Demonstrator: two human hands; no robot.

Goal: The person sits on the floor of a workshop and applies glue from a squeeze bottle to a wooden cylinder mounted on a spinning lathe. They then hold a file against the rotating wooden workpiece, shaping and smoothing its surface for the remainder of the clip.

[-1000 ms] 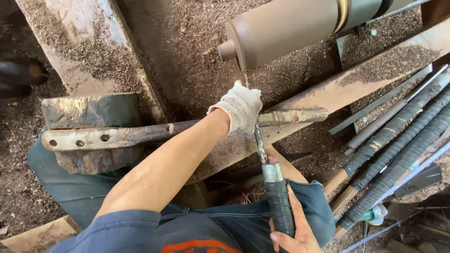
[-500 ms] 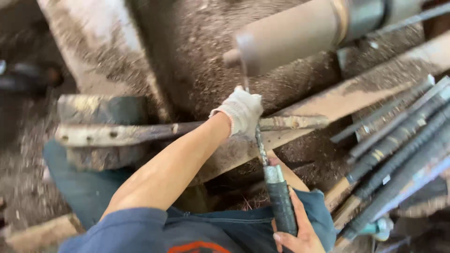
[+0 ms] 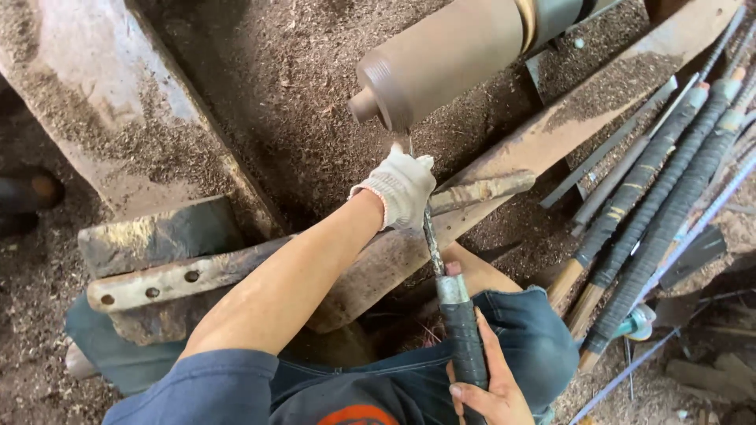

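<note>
- Head view, looking down at lap and a sawdust-covered floor.
- Left hand (image 3: 403,187), in a white knit glove, is closed over the blade end of a long turning tool (image 3: 441,271), pressing it down onto a flat, rusty metal tool rest (image 3: 236,267).
- The rest runs left to right across the frame; bolt holes show at its left end, and its right end pokes out past the glove.
- Right hand (image 3: 490,389), bare, is wrapped around the tool's black-taped handle (image 3: 465,346) near the bottom edge, fingers curled tight.
- The tool runs from the right hand up under the glove. Its thin tip shows above the glove, just below the end of a round tan workpiece (image 3: 449,59). Cannot tell whether tip and workpiece touch.
- The workpiece is cylindrical and lies diagonally at top centre, with a small stub at its near end.
- On the right: a bundle of long tools with wrapped handles (image 3: 661,205) leans against a wooden beam (image 3: 598,110).
- Blue jeans (image 3: 543,346) show below, either side of the handle.
- Top left: a broad dusty wooden plank (image 3: 102,102).
</note>
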